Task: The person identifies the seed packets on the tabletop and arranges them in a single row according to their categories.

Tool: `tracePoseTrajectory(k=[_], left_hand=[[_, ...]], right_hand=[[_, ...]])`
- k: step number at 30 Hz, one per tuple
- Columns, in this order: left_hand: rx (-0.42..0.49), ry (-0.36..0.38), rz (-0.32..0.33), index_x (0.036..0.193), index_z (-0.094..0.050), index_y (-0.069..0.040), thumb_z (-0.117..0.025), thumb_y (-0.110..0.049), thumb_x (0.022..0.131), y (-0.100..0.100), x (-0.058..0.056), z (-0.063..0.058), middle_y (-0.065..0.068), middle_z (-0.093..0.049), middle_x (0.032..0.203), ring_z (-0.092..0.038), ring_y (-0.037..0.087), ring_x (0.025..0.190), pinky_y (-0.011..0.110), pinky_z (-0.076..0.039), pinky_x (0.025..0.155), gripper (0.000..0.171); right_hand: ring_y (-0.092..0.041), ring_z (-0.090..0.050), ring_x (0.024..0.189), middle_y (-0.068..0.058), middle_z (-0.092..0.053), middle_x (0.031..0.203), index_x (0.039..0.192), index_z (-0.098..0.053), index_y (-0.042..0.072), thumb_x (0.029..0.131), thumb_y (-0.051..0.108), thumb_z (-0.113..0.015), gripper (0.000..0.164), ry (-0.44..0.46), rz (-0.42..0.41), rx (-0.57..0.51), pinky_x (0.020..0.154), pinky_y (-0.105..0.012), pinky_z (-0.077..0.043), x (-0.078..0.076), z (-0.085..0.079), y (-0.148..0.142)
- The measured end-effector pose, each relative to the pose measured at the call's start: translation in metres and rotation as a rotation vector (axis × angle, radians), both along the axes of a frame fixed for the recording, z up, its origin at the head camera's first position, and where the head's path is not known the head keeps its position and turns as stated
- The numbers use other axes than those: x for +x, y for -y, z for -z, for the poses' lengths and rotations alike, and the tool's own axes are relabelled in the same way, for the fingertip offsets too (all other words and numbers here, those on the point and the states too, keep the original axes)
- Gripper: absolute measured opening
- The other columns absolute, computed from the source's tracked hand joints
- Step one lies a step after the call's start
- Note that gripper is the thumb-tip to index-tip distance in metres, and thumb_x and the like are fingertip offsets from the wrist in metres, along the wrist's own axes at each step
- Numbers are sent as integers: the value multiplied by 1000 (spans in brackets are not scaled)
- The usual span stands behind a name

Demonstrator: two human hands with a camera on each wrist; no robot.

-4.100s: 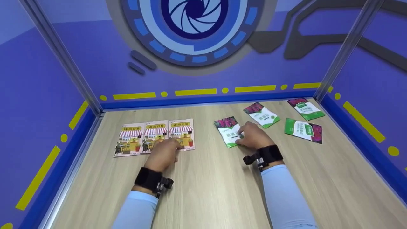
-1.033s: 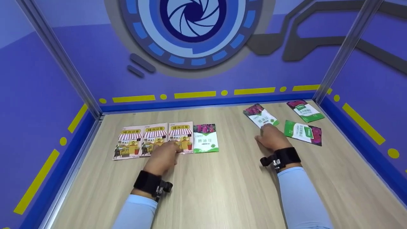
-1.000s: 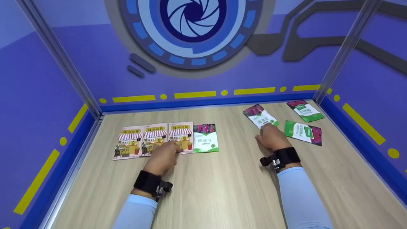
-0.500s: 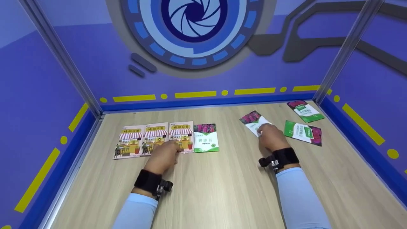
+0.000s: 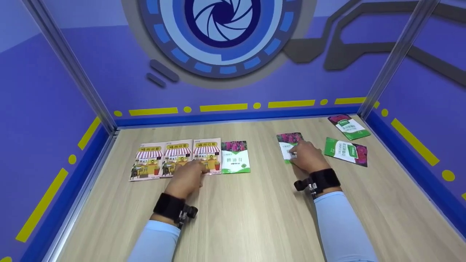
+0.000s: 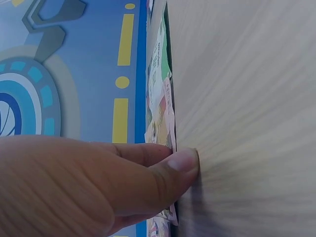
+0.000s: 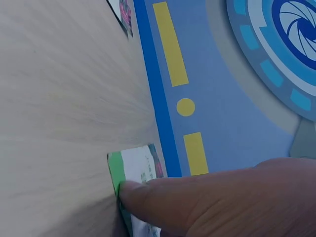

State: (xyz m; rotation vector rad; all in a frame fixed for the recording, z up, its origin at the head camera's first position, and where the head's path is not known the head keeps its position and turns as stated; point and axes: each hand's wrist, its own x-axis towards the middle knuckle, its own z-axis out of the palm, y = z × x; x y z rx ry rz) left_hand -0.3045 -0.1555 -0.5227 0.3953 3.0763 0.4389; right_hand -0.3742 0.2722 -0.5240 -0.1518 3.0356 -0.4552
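On the wooden table, three pink packets (image 5: 146, 162) printed with a striped-awning shop lie side by side in a row. My left hand (image 5: 185, 180) rests over the lower edge of the middle and right ones. In the left wrist view its thumb (image 6: 181, 162) lies at the packets' near edge. A green-and-white flower seed packet (image 5: 236, 160) lies against the row's right end. Farther right, my right hand (image 5: 309, 156) pinches another such seed packet (image 5: 289, 139) by its lower right part; the thumb (image 7: 136, 195) presses its green end in the right wrist view.
Two more green-and-white packets with dark pink flowers lie at the right: one tilted (image 5: 349, 127) near the back corner, one turned sideways (image 5: 346, 152) in front of it. Blue printed panels (image 5: 225, 91) enclose the table (image 5: 233, 218) at the back and sides.
Earlier, the right hand left one seed packet at the row's end. Since then it has taken hold of another, drawn it slightly toward me and turned it straighter. The left hand has stayed put.
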Motion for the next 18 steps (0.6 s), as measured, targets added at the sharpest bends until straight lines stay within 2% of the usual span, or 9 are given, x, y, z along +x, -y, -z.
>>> tracePoseTrajectory(k=[2,5,10,13,15,18], left_hand=[[-2,-3,4,114,-81,-20,-81,0,83,0,0,0,1,-75,121,-71,30,109,62,-47,100,37],[-11,-12,11,109,-81,-19,-83,0,80,1,-1,1,1,-75,116,-70,29,103,59,-48,95,35],[-17,-17,16,102,-80,-19,-84,1,77,0,-2,0,2,-75,112,-69,27,96,54,-47,88,32],[-22,-17,18,102,-80,-18,-83,2,78,1,-2,0,2,-75,111,-69,26,96,54,-48,89,31],[-18,-16,25,102,-80,-18,-82,2,78,1,-3,0,2,-75,110,-69,26,95,54,-47,87,31],[-14,-13,33,109,-82,-19,-82,2,79,2,-3,0,2,-75,115,-70,27,100,55,-48,89,37]], right_hand=[[-46,-54,140,-24,-62,146,129,-75,7,94,20,-78,37,-4,-34,-36,115,-69,-41,0,2,-1],[-43,-59,137,-22,-66,142,127,-74,5,94,22,-79,37,-7,-92,-87,114,-60,-46,-1,5,0],[-38,-64,131,-16,-71,136,130,-72,8,95,26,-80,40,-8,-136,-105,111,-56,-50,1,7,14],[-38,-57,140,-15,-66,143,134,-71,13,96,30,-79,42,-8,-148,-83,116,-62,-44,3,9,27],[-40,-50,147,-15,-61,150,137,-70,16,97,33,-77,44,-13,-163,-57,117,-70,-38,5,10,35],[-43,-43,152,-16,-56,156,138,-69,18,97,38,-76,46,-26,-181,-25,116,-80,-30,6,11,47]])
